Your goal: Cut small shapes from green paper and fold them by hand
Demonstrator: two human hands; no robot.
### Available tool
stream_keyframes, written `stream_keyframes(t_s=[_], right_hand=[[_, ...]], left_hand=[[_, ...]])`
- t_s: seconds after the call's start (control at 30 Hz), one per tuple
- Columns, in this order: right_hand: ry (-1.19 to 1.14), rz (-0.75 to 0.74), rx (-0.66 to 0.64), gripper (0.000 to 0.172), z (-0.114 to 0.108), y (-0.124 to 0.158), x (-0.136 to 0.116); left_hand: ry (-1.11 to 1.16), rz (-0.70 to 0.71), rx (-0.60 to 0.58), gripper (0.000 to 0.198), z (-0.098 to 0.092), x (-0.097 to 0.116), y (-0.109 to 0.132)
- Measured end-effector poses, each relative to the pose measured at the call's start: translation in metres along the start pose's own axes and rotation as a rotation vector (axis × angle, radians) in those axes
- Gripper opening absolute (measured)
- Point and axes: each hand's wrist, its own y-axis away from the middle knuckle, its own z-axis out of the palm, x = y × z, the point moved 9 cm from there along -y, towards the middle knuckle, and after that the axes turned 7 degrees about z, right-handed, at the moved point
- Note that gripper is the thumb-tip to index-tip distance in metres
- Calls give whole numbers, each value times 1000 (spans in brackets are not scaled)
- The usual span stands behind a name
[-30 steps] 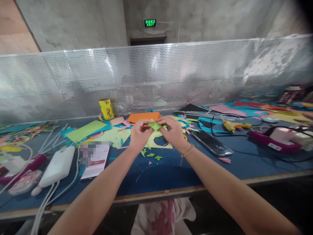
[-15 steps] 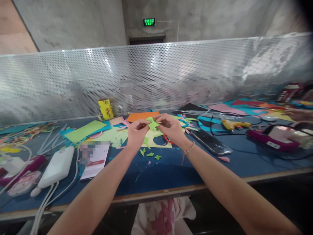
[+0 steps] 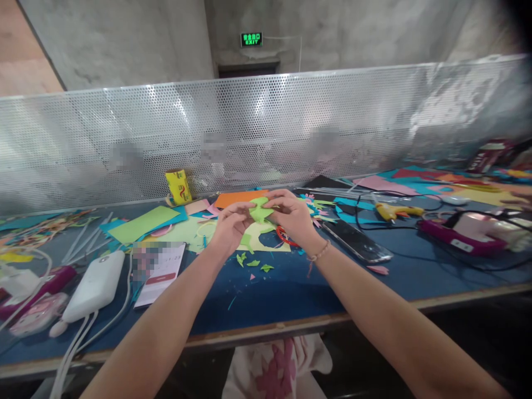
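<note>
A small light-green piece of cut paper [image 3: 261,210] is held up between my two hands, over the middle of the table. My left hand [image 3: 231,226] pinches its left edge with thumb and fingertips. On the other side, my right hand [image 3: 292,216] grips its right edge, fingers curled over it. Below them, small green paper scraps [image 3: 253,262] lie on the blue tabletop [image 3: 266,307]. A pale yellow-green sheet [image 3: 272,244] with a cut-out lies just behind the scraps, and a red ring-shaped object [image 3: 286,236] is beside my right wrist.
To the left lie a phone [image 3: 160,277], a white power bank [image 3: 95,285] with cables and a green sheet [image 3: 143,224]. On the right are a dark phone [image 3: 356,242], a yellow glue gun [image 3: 398,211] and a purple power strip [image 3: 461,238]. A perforated metal screen [image 3: 257,133] runs behind.
The green paper has turned between my fingers and now shows a rounder outline. My left hand has shifted slightly left and down; the view has moved a little.
</note>
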Motion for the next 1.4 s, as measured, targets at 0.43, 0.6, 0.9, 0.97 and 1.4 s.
stream_keyframes(t_s=[0.43, 0.6, 0.9, 0.97, 1.4], right_hand=[[47, 35, -82, 14, 7, -1, 5], [9, 54, -111, 16, 9, -1, 13], [18, 76, -113, 10, 10, -1, 16], [2, 80, -132, 11, 12, 0, 16], [-183, 294, -308, 12, 29, 5, 30]], left_hand=[[119, -250, 92, 22, -6, -16, 3], [109, -279, 122, 27, -8, -17, 3], [64, -284, 115, 22, -6, -19, 4], [53, -296, 119, 21, -7, -20, 4], [-57, -225, 0, 27, -7, -16, -1]])
